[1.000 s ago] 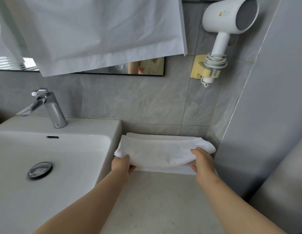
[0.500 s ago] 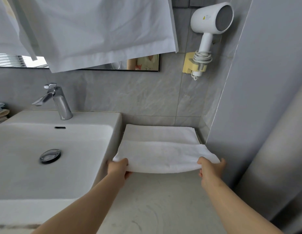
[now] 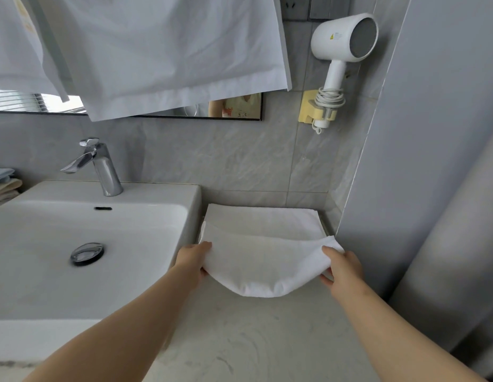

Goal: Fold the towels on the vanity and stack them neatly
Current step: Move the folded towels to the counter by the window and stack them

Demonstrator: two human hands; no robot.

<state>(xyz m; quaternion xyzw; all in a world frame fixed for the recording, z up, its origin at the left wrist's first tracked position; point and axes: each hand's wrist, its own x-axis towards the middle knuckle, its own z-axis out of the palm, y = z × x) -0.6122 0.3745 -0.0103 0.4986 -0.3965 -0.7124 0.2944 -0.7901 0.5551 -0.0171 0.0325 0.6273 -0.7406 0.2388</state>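
Note:
A white towel [image 3: 263, 260] lies partly folded on the grey vanity counter [image 3: 262, 334], between the sink and the right wall. Its far part lies flat against the back wall. Its near fold is lifted and sags in the middle. My left hand [image 3: 191, 260] pinches the fold's left corner, thumb on top. My right hand [image 3: 341, 267] pinches the right corner the same way. Folded blue and beige towels [image 3: 3, 184] are stacked at the far left edge, beyond the sink.
A white sink basin [image 3: 83, 244] with a chrome faucet [image 3: 99, 166] fills the left. White cloth [image 3: 146, 51] hangs over the mirror above. A white hair dryer [image 3: 341, 45] hangs in a yellow wall holder. A grey wall [image 3: 432, 161] bounds the right side.
Both hands have drawn the towel's near fold toward me and lifted it, so it now sags in the middle. The camera has shifted, showing more of the sink.

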